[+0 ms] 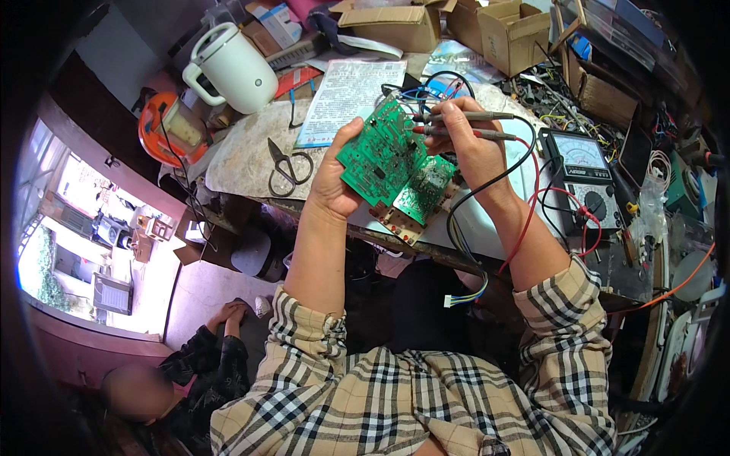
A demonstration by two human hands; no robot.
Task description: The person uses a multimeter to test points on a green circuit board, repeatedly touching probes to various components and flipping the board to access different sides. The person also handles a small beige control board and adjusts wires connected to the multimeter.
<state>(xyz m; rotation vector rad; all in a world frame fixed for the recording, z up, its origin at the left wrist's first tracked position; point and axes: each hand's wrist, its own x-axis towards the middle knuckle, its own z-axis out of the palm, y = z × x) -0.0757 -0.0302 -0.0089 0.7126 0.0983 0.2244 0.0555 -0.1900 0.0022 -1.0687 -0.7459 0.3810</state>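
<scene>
My left hand (338,181) grips the left edge of a green circuit board (379,156), tilted up over the table's front edge. Two test probes, one with a black lead (479,116) and one with a red lead (464,132), are pinched together in my right hand (473,148). Their tips point left at the board's upper right part; whether they touch it I cannot tell. The leads run toward an analog multimeter (582,171) on the right. A cable bundle with a white connector (448,301) hangs below the board.
Black scissors (287,169) lie left of the board, near a printed sheet (350,95). A white jug-shaped appliance (232,70) stands at the back left by an orange container (173,129). Cardboard boxes (509,38) and tangled parts crowd the back right. Another person (205,357) sits at lower left.
</scene>
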